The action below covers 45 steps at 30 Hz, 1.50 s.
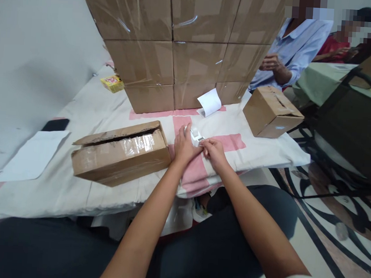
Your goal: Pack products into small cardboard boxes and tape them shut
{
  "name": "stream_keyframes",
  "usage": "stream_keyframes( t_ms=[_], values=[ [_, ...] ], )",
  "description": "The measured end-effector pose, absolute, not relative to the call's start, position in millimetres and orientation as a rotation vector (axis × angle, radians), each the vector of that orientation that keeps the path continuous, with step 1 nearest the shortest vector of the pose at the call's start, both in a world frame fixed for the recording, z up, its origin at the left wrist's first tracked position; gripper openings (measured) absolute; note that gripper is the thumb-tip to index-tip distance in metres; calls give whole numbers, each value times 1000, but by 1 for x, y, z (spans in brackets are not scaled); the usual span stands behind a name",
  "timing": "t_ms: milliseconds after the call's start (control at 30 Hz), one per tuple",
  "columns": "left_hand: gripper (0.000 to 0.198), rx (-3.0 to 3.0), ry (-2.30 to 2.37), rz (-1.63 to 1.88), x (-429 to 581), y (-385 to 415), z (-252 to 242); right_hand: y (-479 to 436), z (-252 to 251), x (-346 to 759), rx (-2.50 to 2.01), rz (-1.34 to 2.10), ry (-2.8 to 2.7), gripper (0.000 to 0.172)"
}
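My left hand (183, 146) rests on a small white object (197, 136) lying on the pink and white cloth (84, 191), fingers curled over it. My right hand (213, 151) pinches the same white object from the right side. What the white object is I cannot make out. A long taped cardboard box (122, 152) with its top flap partly lifted lies just left of my left hand.
A wall of stacked cardboard boxes (185, 42) stands behind. A white paper slip (210, 102) leans at its foot. A smaller box (271, 112) sits at the right. A yellow packet (112, 83), a white sheet (33, 155), and a seated person's hand (272, 62) are nearby.
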<state>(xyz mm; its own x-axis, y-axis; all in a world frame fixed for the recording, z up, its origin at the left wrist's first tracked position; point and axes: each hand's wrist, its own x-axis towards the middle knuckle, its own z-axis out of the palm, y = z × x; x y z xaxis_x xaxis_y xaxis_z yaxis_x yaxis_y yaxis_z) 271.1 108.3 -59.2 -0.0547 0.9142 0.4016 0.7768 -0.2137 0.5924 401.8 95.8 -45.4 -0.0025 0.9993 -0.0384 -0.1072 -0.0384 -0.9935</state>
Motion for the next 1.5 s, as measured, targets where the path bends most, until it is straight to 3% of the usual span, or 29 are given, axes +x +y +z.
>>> stream_keyframes(
  t_ms=[333, 567, 933, 1233, 1500],
  values=[
    [94, 2116, 1666, 1250, 272, 111, -65, 93, -17, 396, -1047, 1315, -1013, 28],
    [64, 2146, 1441, 1415, 266, 102, -57, 90, -3, 397, -1015, 1342, -1115, 34],
    [32, 1782, 1216, 1631, 254, 96, -50, 82, 6, 396, -961, 1315, -1460, 37],
    [38, 1705, 1125, 1648, 257, 98, -46, 80, 10, 399, -943, 1247, -1562, 47],
    [39, 1815, 1059, 1744, 257, 94, -41, 85, 7, 400, -1007, 1293, -1471, 94]
  ],
)
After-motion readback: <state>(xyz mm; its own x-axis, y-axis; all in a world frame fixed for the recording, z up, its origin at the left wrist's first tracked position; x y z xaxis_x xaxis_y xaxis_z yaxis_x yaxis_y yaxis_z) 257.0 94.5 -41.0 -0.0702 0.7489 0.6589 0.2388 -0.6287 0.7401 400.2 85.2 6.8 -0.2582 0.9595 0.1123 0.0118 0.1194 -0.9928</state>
